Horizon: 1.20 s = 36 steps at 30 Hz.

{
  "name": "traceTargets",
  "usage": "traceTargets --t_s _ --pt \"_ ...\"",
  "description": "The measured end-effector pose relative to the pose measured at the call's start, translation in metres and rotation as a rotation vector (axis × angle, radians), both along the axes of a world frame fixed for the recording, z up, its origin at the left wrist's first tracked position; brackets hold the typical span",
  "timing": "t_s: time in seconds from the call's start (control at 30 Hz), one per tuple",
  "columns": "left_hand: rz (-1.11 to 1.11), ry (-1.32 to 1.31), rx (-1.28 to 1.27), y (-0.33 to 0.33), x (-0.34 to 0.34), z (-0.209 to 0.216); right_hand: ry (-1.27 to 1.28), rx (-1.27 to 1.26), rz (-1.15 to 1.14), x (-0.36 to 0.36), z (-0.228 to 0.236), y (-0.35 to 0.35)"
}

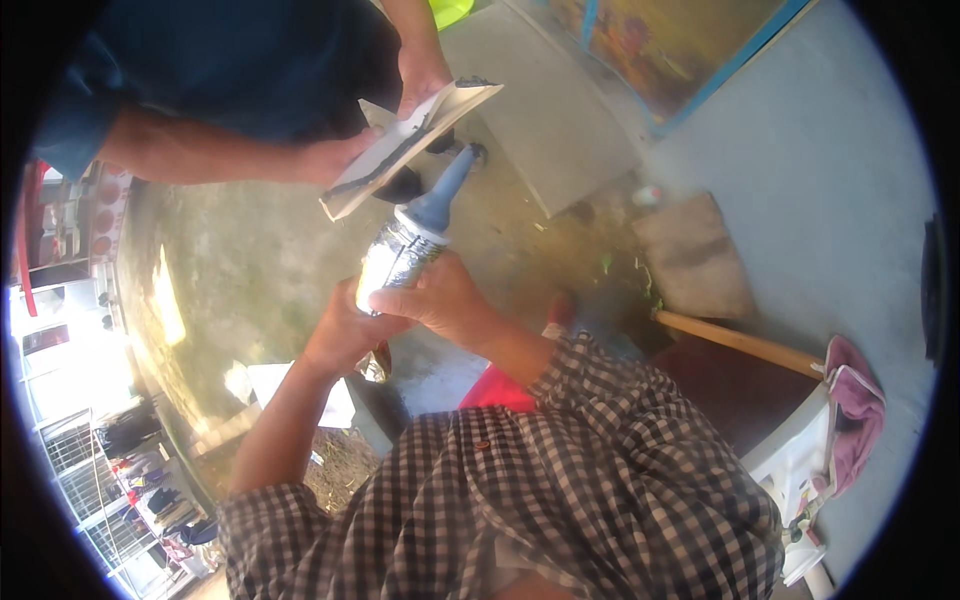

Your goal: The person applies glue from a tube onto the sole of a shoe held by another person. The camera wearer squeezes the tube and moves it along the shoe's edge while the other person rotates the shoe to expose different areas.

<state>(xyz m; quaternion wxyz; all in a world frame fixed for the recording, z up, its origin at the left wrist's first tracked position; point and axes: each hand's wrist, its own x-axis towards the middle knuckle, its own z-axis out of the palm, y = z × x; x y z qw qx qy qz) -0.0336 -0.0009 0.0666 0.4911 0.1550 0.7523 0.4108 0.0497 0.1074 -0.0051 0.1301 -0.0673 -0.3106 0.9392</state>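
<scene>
A silver foil sealant tube (398, 258) with a grey tapered nozzle (445, 192) is held out in front of me, its nozzle pointing up and to the right. My left hand (345, 332) is wrapped round the tube's lower end. Higher on its right side, my right hand (448, 302) grips it too, the thumb lying across the foil. Just beyond the nozzle, a co-worker's two hands (345, 158) hold a pale flat board (395, 150). Dark paste runs along the board. I cannot tell whether the nozzle tip touches anything.
The co-worker in a dark blue top stands at the far left. A large grey panel (560, 110) lies on the ground beyond. At the right are a brown flat piece (695, 255), a wooden bar (740, 342) and a pinkish cloth (853, 415). A white sheet (300, 392) lies left of me.
</scene>
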Motion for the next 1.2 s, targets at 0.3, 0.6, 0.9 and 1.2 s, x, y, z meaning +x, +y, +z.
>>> traceTargets --t_s 0.3,0.6,0.9,1.2 --pt "0.031 0.151 -0.086 -0.006 -0.007 -0.004 -0.01 -0.037 0.01 -0.01 0.008 -0.001" --pt "-0.042 0.153 -0.233 -0.024 -0.04 0.018 -0.018 -0.305 -0.011 -0.049 0.016 -0.03" --pt "-0.095 0.323 -0.317 -0.016 -0.05 0.03 -0.017 -0.405 0.015 -0.065 0.022 -0.03" --pt "0.009 0.279 -0.499 0.007 -0.036 0.047 0.0 -0.493 0.023 -0.061 0.021 -0.024"
